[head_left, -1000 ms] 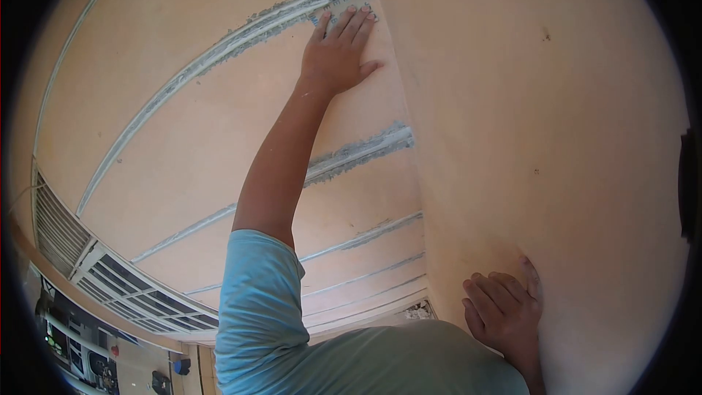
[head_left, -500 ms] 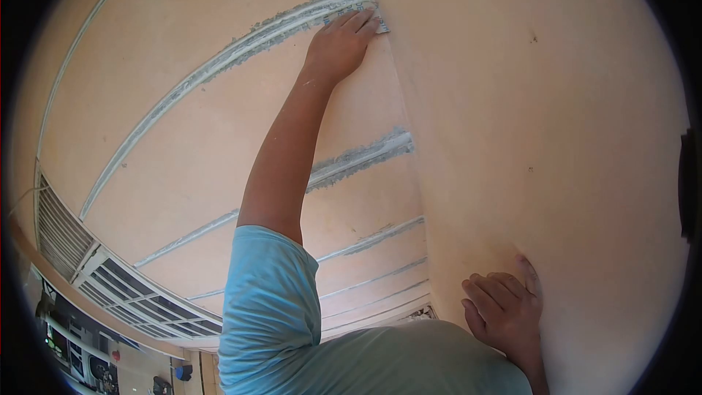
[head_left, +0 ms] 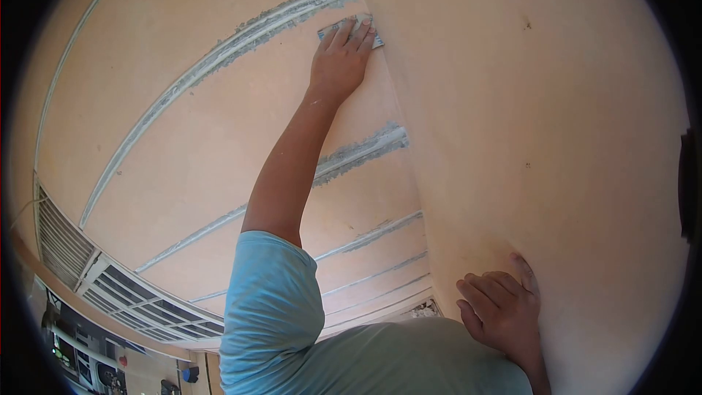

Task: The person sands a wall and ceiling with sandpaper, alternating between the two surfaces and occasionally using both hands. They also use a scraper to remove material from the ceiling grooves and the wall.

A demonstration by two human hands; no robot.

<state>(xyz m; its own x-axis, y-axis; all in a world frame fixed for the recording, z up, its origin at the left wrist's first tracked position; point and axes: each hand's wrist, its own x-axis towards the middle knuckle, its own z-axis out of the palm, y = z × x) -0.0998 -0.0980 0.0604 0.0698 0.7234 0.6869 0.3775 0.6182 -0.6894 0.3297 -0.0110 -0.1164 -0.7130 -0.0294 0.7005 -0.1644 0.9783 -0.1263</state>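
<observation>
My left hand [head_left: 342, 62] is raised to the pale orange ceiling panel [head_left: 219, 124], pressing a small printed sheet of paper [head_left: 332, 29], perhaps sandpaper, flat against it. The sheet shows on both sides of my fingers, next to the corner with the wall. Just above it runs a white and grey filled seam [head_left: 241, 45]; a second filled seam [head_left: 365, 148] lies below, partly behind my forearm. Lower right, my right hand [head_left: 504, 311] rests against the wall [head_left: 607, 175], its fingers apart and partly bent, one stretched upward. It holds nothing visible.
Thinner seams [head_left: 376, 232] cross the ceiling lower down. A slatted vent [head_left: 62, 230] and a white grille [head_left: 139, 300] line the lower left edge. Beyond them, at the bottom left, is a cluttered area with a blue object [head_left: 190, 374].
My left hand and the sheet have moved down off the upper seam onto the panel below it, uncovering the seam's end. My right hand stays at the same place on the wall.
</observation>
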